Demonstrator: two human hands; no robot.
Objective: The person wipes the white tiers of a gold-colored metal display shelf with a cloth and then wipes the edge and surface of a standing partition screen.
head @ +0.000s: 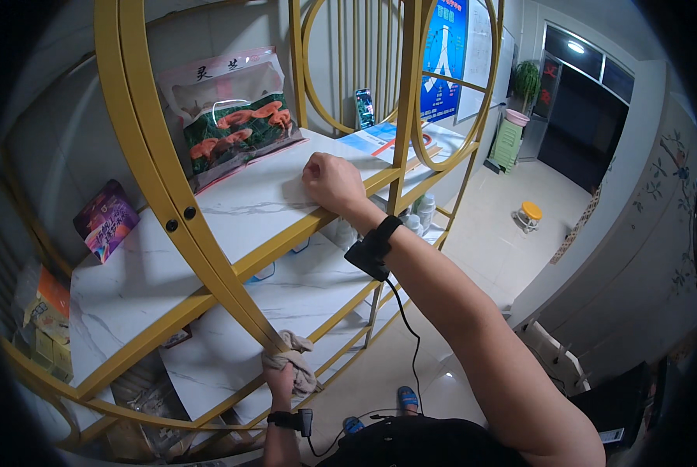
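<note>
My left hand (pixel 279 379) grips a beige cloth (pixel 302 368), which is wrapped around the lower part of a curved gold metal post (pixel 261 321). Higher up, my right hand (pixel 334 181) is curled into a fist at the front edge of a white marbled shelf (pixel 255 204), near its gold rail (pixel 293 239). I see nothing in that fist, though its palm side is hidden. Behind it on the shelf stands a plastic bag printed with red mushrooms (pixel 237 122). Both wrists wear black strapped devices with cables.
Left of the post stands a purple pouch (pixel 108 219). White bottles (pixel 424 210) sit on a lower shelf at right. A phone (pixel 363 108) leans upright behind papers (pixel 383 143). On the floor are a yellow-topped stool (pixel 531 211) and a green stand (pixel 507 143) holding a potted plant.
</note>
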